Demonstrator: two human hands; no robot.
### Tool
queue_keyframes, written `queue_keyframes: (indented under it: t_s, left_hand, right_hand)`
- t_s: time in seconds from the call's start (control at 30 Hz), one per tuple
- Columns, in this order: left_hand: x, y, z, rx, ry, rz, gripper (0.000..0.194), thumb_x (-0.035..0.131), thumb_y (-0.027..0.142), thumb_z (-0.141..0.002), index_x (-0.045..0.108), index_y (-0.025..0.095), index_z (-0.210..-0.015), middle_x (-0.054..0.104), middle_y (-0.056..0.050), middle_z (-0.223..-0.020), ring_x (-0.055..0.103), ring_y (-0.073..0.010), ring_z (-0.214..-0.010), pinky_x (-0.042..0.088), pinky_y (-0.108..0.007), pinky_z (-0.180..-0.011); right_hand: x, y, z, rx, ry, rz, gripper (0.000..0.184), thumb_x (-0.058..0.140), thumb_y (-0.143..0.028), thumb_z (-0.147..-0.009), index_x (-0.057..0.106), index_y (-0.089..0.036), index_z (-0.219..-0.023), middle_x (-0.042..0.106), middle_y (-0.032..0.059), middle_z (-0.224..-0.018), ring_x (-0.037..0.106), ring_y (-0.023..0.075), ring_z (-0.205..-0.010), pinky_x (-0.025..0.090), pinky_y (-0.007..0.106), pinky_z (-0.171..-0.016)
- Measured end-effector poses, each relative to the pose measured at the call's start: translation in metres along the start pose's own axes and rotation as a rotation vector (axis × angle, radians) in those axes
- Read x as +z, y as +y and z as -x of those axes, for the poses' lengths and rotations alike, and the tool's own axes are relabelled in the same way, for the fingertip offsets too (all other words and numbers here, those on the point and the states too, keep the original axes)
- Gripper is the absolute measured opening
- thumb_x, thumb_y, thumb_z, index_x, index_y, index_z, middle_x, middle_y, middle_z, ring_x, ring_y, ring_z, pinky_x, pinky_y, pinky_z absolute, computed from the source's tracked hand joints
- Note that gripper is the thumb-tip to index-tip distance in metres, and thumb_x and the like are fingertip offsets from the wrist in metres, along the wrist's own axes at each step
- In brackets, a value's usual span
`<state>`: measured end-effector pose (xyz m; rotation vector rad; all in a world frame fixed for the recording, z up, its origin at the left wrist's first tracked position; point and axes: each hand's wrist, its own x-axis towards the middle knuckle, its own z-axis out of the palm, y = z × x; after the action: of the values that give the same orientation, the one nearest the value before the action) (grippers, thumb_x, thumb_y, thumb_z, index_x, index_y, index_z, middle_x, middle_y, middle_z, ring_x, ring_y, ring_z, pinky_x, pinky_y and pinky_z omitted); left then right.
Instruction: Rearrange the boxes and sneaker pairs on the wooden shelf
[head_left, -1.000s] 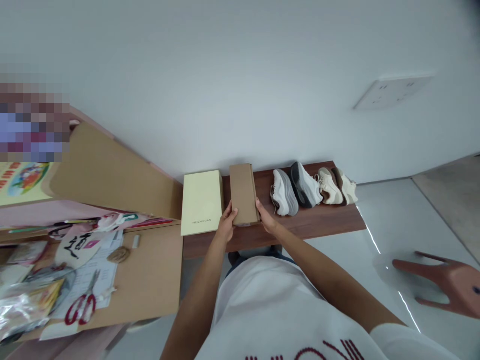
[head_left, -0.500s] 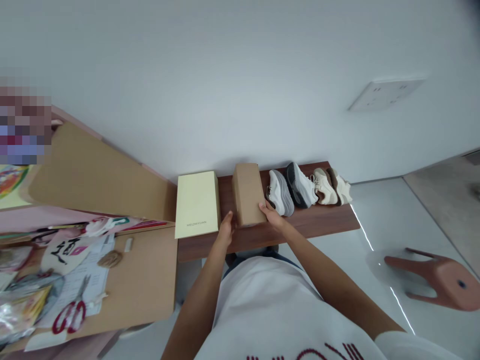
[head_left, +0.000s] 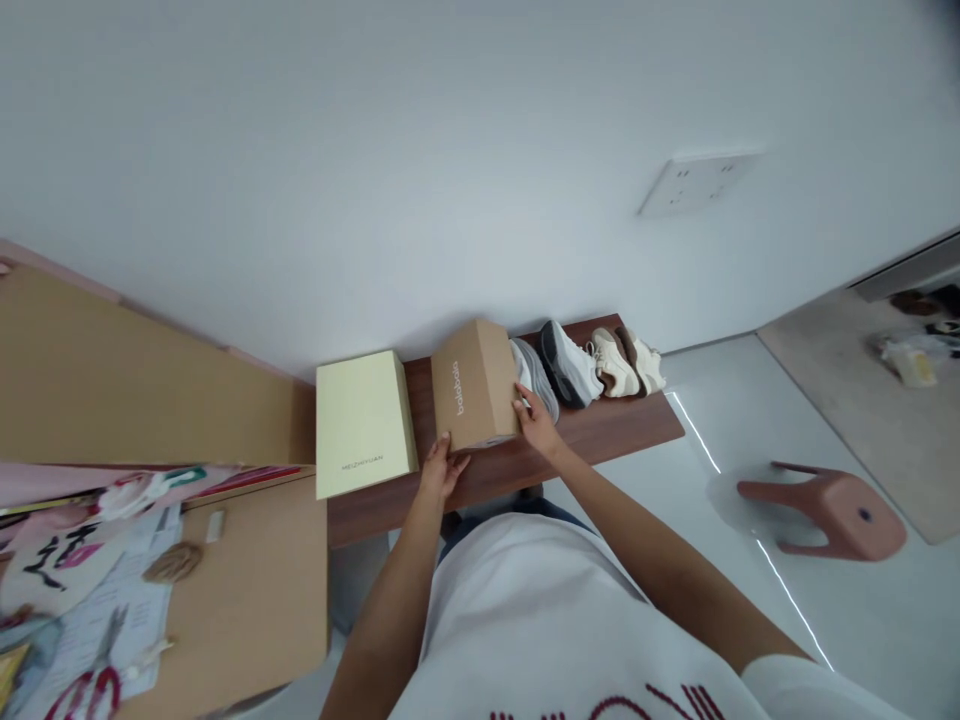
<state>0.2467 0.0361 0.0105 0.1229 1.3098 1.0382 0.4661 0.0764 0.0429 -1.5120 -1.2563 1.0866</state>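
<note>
A brown shoebox (head_left: pixel 463 392) with "balabala" in white on its lid stands tilted on the dark wooden bench (head_left: pixel 592 440), its lettered face turned up. My left hand (head_left: pixel 442 468) grips its near left corner, thumb on top and fingers at the near edge. At its right side, my right hand (head_left: pixel 536 420) holds the near right edge. Left of it lies a pale yellow shoebox (head_left: pixel 360 420) marked "MEIZHIYUAN". Just right of the brown box, partly covered by it, is a grey-white sneaker (head_left: pixel 541 380).
Further right on the bench are a white sneaker with a dark sole (head_left: pixel 571 362) and a pair of cream shoes (head_left: pixel 626 362). A cluttered desk (head_left: pixel 255 600) with red-handled scissors (head_left: pixel 94 690) is at left. A pink stool (head_left: pixel 847 510) stands on the floor at right.
The brown shoebox has tipped rightward, so its lettered face now shows. My left hand has closed onto its near left corner. The view has shifted right.
</note>
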Motion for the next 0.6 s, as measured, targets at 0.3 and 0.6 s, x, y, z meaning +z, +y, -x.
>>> queue_keyframes:
  t_s: [0.3,0.6]
  left_hand:
    - [0.006,0.034,0.025,0.289,0.085,0.002,0.047,0.08,0.04,-0.079,0.062,0.031,-0.122,0.062,-0.006,-0.14,0.058,-0.0249,-0.13,0.057,-0.04,-0.094]
    - [0.002,0.041,0.038,0.41,0.157,-0.085,0.064,0.076,0.04,-0.083,0.052,0.031,-0.142,0.064,-0.006,-0.139,0.056,-0.0236,-0.132,0.05,-0.039,-0.105]
  right_hand:
    - [0.009,-0.028,-0.003,0.027,-0.063,0.008,0.077,0.042,-0.074,-0.091,0.05,-0.023,-0.149,0.051,0.0083,-0.152,0.039,0.0271,-0.147,0.024,0.047,-0.125]
    - [0.017,-0.027,-0.005,0.122,-0.223,-0.086,0.093,0.07,-0.069,-0.078,0.043,-0.021,-0.153,0.054,0.0085,-0.15,0.046,0.031,-0.141,0.035,0.048,-0.12]
